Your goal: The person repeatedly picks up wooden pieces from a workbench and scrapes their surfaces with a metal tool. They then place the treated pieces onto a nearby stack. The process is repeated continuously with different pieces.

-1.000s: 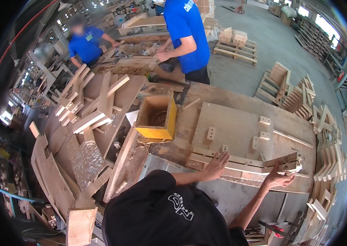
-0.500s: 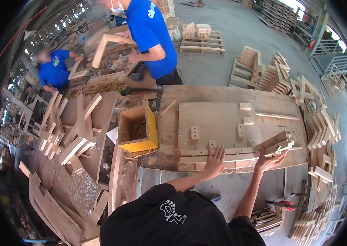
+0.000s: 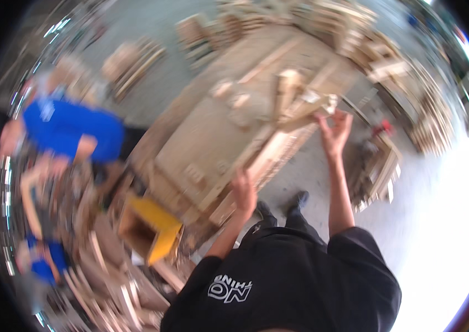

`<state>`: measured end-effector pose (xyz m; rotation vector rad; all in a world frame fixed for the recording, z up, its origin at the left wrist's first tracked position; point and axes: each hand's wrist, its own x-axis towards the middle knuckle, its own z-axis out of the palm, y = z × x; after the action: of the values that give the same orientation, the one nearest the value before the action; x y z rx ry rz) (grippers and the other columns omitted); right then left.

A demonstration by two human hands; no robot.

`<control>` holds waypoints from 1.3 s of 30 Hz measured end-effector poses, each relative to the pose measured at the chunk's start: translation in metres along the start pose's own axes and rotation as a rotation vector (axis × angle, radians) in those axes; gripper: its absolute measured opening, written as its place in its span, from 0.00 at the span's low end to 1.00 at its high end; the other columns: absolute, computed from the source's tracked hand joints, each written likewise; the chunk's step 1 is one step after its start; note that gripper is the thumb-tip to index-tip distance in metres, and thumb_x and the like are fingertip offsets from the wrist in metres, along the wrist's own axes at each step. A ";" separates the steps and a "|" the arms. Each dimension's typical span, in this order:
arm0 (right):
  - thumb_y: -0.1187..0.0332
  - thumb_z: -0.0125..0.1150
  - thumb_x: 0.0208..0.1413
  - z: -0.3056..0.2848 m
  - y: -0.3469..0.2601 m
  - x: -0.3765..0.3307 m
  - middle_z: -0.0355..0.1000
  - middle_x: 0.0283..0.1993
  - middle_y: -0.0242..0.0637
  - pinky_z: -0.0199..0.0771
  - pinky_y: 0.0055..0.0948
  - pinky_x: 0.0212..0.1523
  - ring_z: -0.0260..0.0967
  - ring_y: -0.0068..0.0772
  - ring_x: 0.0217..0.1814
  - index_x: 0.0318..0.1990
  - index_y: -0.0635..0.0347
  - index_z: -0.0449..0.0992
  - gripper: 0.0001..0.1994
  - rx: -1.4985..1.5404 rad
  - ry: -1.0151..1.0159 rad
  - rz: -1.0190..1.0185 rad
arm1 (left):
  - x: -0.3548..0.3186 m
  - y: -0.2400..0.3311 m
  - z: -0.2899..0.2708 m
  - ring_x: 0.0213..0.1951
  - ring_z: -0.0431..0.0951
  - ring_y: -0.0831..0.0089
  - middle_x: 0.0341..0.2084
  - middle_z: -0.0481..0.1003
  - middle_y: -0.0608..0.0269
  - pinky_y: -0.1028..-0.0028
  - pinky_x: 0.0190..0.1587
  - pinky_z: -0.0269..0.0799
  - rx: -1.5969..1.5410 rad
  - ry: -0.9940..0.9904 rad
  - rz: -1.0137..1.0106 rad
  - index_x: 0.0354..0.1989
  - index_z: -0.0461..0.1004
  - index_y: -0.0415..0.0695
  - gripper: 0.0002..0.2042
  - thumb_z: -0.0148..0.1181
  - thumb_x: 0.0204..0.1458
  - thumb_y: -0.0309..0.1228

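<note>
The picture is smeared by motion. A flat wooden board (image 3: 195, 146) lies on the workbench, with small wooden blocks (image 3: 194, 172) on it and long wooden strips along its near edge. My left hand (image 3: 244, 191) rests on those strips, fingers stretched out. At the strips' far right end, my right hand (image 3: 335, 133) has its thumb and fingers about the end of a short wooden piece (image 3: 303, 116). Another wooden piece (image 3: 286, 94) stands out beside it at an angle. How these pieces join is too blurred to tell.
A yellow-edged wooden box (image 3: 162, 221) sits left of the board. Loose wooden pieces (image 3: 118, 276) lie at lower left. A person in blue (image 3: 74, 127) holds a wooden piece, and another (image 3: 46, 260) is below. Wood stacks (image 3: 433, 122) stand at right and beyond the bench.
My view has swung, so the bench now runs diagonally and my feet show. Both hands remain at the near edge, the right one at the wooden piece's end.
</note>
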<state>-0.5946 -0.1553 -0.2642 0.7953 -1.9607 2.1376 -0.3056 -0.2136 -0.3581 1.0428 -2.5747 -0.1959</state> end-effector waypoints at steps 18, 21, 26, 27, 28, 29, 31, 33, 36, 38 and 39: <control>0.56 0.74 0.44 -0.286 -0.073 0.054 0.77 0.43 0.39 0.68 0.32 0.52 0.72 0.32 0.48 0.42 0.65 0.73 0.24 -0.365 0.157 0.130 | 0.055 0.205 -0.032 0.33 0.80 0.66 0.29 0.78 0.49 0.69 0.37 0.73 -0.715 -1.080 0.283 0.41 0.77 0.36 0.21 0.68 0.47 0.42; 0.66 0.67 0.51 -0.342 -0.069 0.062 0.76 0.43 0.39 0.69 0.29 0.49 0.72 0.31 0.45 0.43 0.67 0.72 0.17 -0.504 0.257 0.161 | 0.084 0.265 -0.040 0.35 0.79 0.70 0.30 0.79 0.51 0.71 0.38 0.73 -0.813 -1.240 0.267 0.41 0.76 0.34 0.18 0.67 0.49 0.38; 0.66 0.57 0.61 -0.435 -0.070 0.052 0.77 0.41 0.39 0.70 0.28 0.47 0.73 0.28 0.42 0.39 0.66 0.71 0.10 -0.514 0.516 0.175 | 0.126 0.324 -0.022 0.34 0.77 0.75 0.30 0.79 0.56 0.72 0.40 0.73 -0.878 -1.118 0.275 0.40 0.76 0.33 0.22 0.73 0.43 0.37; 0.65 0.55 0.62 -0.447 -0.067 0.049 0.77 0.40 0.39 0.71 0.29 0.47 0.73 0.28 0.43 0.38 0.65 0.71 0.10 -0.497 0.568 0.171 | 0.134 0.332 -0.015 0.35 0.77 0.74 0.31 0.79 0.55 0.72 0.40 0.73 -0.868 -1.081 0.313 0.40 0.76 0.33 0.22 0.74 0.41 0.36; 0.62 0.54 0.63 -0.458 -0.066 0.044 0.77 0.40 0.42 0.72 0.30 0.47 0.73 0.30 0.43 0.36 0.64 0.69 0.12 -0.483 0.573 0.188 | 0.140 0.341 -0.011 0.34 0.77 0.74 0.31 0.79 0.55 0.72 0.39 0.73 -0.886 -1.050 0.300 0.39 0.76 0.33 0.23 0.75 0.40 0.36; 0.59 0.52 0.64 -0.467 -0.065 0.045 0.77 0.40 0.45 0.73 0.32 0.47 0.74 0.32 0.44 0.34 0.63 0.68 0.14 -0.469 0.580 0.205 | 0.148 0.350 -0.008 0.33 0.77 0.74 0.30 0.79 0.55 0.72 0.39 0.73 -0.903 -1.019 0.288 0.39 0.76 0.33 0.23 0.76 0.39 0.36; 0.58 0.52 0.64 -0.483 -0.061 0.047 0.77 0.40 0.45 0.74 0.33 0.46 0.74 0.33 0.42 0.32 0.62 0.67 0.16 -0.533 0.595 0.188 | 0.157 0.364 -0.002 0.32 0.78 0.72 0.30 0.79 0.54 0.71 0.38 0.73 -0.874 -0.965 0.290 0.38 0.76 0.33 0.24 0.77 0.37 0.36; 0.57 0.52 0.64 -0.492 -0.060 0.060 0.77 0.39 0.45 0.74 0.32 0.45 0.74 0.33 0.42 0.31 0.62 0.67 0.16 -0.531 0.629 0.159 | 0.177 0.379 0.001 0.31 0.79 0.68 0.30 0.79 0.50 0.70 0.37 0.73 -0.778 -0.875 0.344 0.38 0.75 0.32 0.25 0.78 0.35 0.37; 0.58 0.54 0.63 -0.497 -0.062 0.092 0.77 0.40 0.45 0.72 0.32 0.48 0.74 0.33 0.43 0.30 0.61 0.64 0.16 -0.633 0.633 0.075 | 0.209 0.398 0.011 0.31 0.81 0.58 0.28 0.78 0.45 0.68 0.36 0.74 -0.684 -0.752 0.474 0.37 0.76 0.33 0.26 0.78 0.33 0.38; 0.55 0.56 0.61 -0.501 -0.064 0.122 0.76 0.41 0.46 0.71 0.33 0.50 0.74 0.34 0.45 0.29 0.60 0.61 0.19 -0.735 0.602 -0.018 | 0.239 0.416 0.017 0.33 0.80 0.53 0.28 0.78 0.43 0.66 0.36 0.74 -0.592 -0.728 0.548 0.36 0.76 0.34 0.26 0.78 0.32 0.40; 0.54 0.56 0.61 -0.499 -0.068 0.141 0.76 0.41 0.47 0.71 0.33 0.50 0.74 0.35 0.45 0.29 0.59 0.60 0.19 -0.769 0.555 -0.083 | 0.253 0.423 0.020 0.33 0.79 0.50 0.27 0.77 0.42 0.65 0.36 0.74 -0.541 -0.715 0.575 0.35 0.76 0.34 0.26 0.77 0.31 0.41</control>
<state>-0.8283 0.2969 -0.1460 0.1190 -2.0943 1.1792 -0.7545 -0.0859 -0.1989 -0.0034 -2.9962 -1.1998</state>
